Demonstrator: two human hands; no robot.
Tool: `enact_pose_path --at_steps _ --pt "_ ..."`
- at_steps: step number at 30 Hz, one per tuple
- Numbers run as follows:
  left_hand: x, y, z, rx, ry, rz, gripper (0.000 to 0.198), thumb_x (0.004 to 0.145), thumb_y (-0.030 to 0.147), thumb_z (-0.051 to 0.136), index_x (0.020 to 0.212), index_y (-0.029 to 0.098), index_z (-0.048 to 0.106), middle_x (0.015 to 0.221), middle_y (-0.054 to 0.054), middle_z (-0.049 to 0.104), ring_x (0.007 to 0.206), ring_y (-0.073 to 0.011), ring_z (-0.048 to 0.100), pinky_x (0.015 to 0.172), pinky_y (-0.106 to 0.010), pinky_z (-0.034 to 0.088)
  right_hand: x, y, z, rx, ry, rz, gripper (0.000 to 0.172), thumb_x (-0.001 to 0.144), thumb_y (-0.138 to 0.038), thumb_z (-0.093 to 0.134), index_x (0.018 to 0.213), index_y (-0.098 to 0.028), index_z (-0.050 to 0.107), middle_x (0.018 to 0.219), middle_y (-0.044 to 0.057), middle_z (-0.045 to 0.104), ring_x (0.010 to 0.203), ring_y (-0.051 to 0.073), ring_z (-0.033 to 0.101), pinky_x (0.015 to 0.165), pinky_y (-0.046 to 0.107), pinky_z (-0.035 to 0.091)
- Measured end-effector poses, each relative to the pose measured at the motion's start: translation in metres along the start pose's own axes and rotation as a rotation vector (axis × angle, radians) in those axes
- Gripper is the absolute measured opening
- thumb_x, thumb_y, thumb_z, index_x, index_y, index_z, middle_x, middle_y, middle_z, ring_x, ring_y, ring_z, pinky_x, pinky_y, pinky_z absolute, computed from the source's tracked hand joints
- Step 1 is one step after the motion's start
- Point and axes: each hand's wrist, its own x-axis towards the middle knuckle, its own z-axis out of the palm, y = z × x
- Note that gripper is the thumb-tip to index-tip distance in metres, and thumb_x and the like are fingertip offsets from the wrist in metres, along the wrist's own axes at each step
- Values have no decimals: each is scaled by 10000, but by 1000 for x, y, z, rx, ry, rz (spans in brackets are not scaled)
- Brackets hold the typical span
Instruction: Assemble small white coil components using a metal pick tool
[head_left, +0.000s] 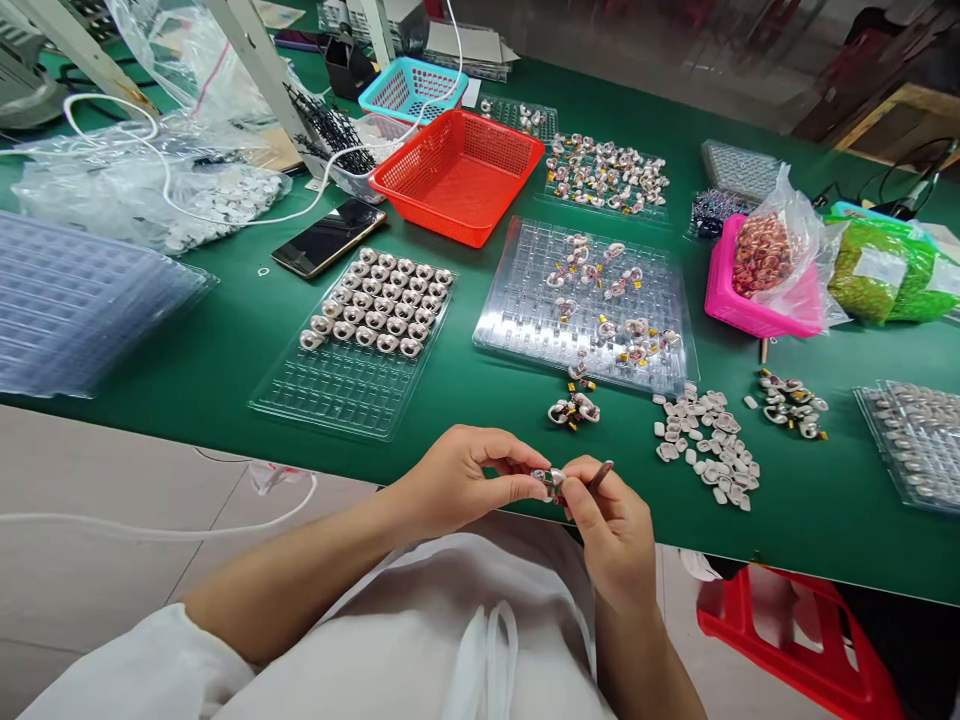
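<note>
A small metal part (550, 480) is pinched between the fingertips of the left hand (457, 478) and the right hand (611, 525) at the near edge of the green table (225, 350). A thin brown stick (600, 475) is gripped in the right hand. A pile of pale cores (705, 445) is seen just beyond.

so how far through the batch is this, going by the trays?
Done: the left clear tray holds about five filled rows, with its near rows bare. In hand: both hands, left hand and right hand, pinch one small part at the table edge. Left: loose wound pieces on the middle tray, a pile of white cores and a bag of copper coils.
</note>
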Motion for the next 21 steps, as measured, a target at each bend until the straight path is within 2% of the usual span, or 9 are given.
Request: enact_pose_path --at_steps 4,8,16,21 --pt "0 4 -5 171 -40 72 155 822 263 768 933 179 834 842 -57 821 718 -176 712 674 -257 561 1 -1 -1 -56 -33 -30 238 1002 -358 570 841 -204 655 786 14 596 656 136 526 578 255 425" --pt "0 7 -8 257 -84 137 152 840 255 752 951 192 834 830 -49 816 720 -169 709 677 -250 545 2 -3 -4 -103 -71 -35 230 1006 -347 564 837 -207 633 778 11 583 673 142 524 602 265 424" --pt "0 3 -2 123 -15 84 208 859 250 714 1017 141 794 892 -75 800 759 -170 727 715 -252 586 2 -2 -6 -104 -84 -8 265 1014 -369 538 826 -200 619 750 6 567 641 136 492 575 261 401" --pt "0 -5 5 217 59 291 202 899 178 644 1053 156 773 869 -70 768 781 -160 712 747 -256 569 1 -3 -4 -79 -62 -42 262 1010 -355 544 810 -200 612 745 4 558 618 129 483 550 255 397"
